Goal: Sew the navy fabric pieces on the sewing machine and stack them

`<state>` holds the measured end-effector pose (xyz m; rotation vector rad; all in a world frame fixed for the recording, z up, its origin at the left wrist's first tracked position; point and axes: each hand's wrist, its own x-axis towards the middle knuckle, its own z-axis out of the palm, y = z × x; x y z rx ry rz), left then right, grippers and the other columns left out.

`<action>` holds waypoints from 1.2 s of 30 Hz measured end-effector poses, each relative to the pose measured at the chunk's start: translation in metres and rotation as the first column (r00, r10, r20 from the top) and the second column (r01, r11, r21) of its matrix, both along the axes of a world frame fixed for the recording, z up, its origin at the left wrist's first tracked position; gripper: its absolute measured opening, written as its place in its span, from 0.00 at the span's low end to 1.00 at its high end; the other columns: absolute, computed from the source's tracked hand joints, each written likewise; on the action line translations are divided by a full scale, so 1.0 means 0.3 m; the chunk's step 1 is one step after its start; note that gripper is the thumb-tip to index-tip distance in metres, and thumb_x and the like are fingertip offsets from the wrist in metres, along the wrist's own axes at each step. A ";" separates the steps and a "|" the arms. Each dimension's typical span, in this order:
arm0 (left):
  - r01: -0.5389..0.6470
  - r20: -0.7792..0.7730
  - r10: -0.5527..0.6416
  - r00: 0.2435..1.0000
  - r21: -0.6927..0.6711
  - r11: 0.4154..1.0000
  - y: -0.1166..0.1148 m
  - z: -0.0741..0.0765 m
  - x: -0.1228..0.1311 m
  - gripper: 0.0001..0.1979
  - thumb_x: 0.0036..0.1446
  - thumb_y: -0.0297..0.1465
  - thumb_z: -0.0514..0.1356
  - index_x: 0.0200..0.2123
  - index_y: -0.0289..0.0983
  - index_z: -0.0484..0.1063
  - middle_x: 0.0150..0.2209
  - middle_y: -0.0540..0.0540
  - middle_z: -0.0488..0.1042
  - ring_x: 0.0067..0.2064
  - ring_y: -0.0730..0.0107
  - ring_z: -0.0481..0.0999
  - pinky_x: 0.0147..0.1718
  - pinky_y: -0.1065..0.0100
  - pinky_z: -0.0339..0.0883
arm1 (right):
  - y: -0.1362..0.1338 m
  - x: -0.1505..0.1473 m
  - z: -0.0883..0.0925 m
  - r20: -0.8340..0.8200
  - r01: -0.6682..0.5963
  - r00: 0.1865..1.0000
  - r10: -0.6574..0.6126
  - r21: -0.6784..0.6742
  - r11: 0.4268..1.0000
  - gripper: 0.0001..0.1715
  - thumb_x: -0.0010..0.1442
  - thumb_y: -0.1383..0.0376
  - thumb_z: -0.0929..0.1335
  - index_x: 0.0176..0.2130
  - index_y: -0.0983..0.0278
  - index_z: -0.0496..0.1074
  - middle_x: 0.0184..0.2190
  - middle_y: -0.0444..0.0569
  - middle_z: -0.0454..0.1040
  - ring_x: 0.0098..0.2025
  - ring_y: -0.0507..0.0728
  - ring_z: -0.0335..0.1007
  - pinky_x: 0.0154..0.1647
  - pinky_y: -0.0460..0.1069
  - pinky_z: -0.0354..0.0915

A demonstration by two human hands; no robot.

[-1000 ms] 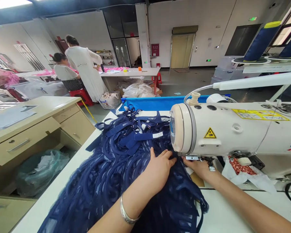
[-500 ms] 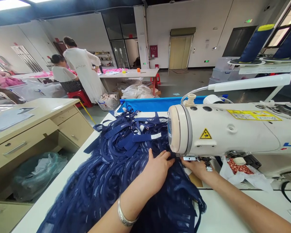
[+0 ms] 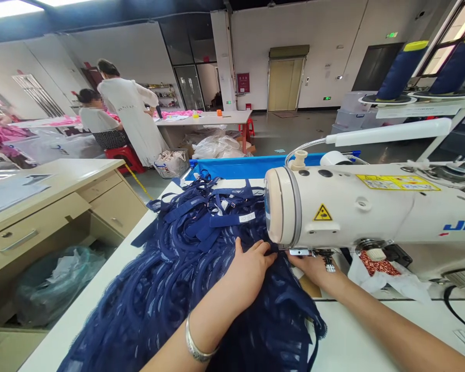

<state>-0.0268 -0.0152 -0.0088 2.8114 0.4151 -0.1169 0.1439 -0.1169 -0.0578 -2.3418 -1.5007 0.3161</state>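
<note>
Right hand [image 3: 318, 273] sits tight beneath sewing machine [image 3: 333, 194].

I can see a shiny silver bracelet [image 3: 192, 345] around the person's left wrist. It is a curved band, and the bottom part has little dark marks on it. The left hand [image 3: 251, 267] and right hand [image 3: 313, 269] are bare, and so are both lower arms [image 3: 387, 320].
</note>
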 end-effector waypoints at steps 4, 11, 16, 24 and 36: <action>0.010 0.015 -0.010 1.000 0.002 1.000 0.002 0.003 0.001 0.30 0.53 0.19 0.45 0.58 0.43 0.64 0.58 0.40 0.65 0.62 0.52 0.63 0.55 0.21 0.41 | -0.003 0.002 -0.004 0.067 -0.008 0.998 0.011 -0.045 0.999 0.21 0.65 0.61 0.58 0.43 0.56 0.78 0.35 0.47 0.80 0.40 0.60 0.77 0.53 0.54 0.66; 0.019 0.038 -0.020 0.999 0.024 1.000 0.006 -0.018 -0.001 0.30 0.53 0.19 0.45 0.58 0.44 0.65 0.58 0.41 0.66 0.61 0.52 0.64 0.55 0.21 0.42 | 0.001 0.019 -0.117 0.137 0.041 0.988 -0.064 0.168 0.985 0.15 0.63 0.60 0.62 0.37 0.58 0.78 0.40 0.47 0.80 0.46 0.61 0.75 0.50 0.51 0.66; 0.003 0.005 -0.004 1.000 0.009 1.000 -0.001 0.002 0.000 0.31 0.53 0.18 0.45 0.58 0.44 0.65 0.59 0.40 0.65 0.62 0.52 0.63 0.56 0.22 0.41 | 0.004 0.020 -0.130 0.094 0.069 0.992 -0.089 0.196 0.978 0.14 0.61 0.61 0.63 0.36 0.59 0.78 0.38 0.48 0.80 0.44 0.61 0.76 0.47 0.50 0.68; 0.012 -0.017 -0.012 1.000 0.029 1.000 0.003 -0.002 0.004 0.33 0.52 0.18 0.43 0.58 0.43 0.65 0.61 0.41 0.64 0.62 0.54 0.63 0.55 0.21 0.40 | -0.009 0.016 -0.077 0.024 0.039 0.999 -0.043 0.127 0.991 0.15 0.62 0.60 0.62 0.37 0.61 0.77 0.39 0.52 0.79 0.45 0.63 0.75 0.45 0.51 0.67; 0.011 0.006 -0.012 1.000 0.149 0.989 0.005 -0.031 0.011 0.32 0.50 0.17 0.44 0.55 0.43 0.66 0.57 0.41 0.68 0.59 0.54 0.66 0.54 0.22 0.47 | -0.039 0.017 -0.020 -0.082 -0.075 0.993 0.079 0.055 0.996 0.15 0.64 0.62 0.62 0.42 0.62 0.77 0.41 0.51 0.79 0.44 0.61 0.75 0.45 0.53 0.68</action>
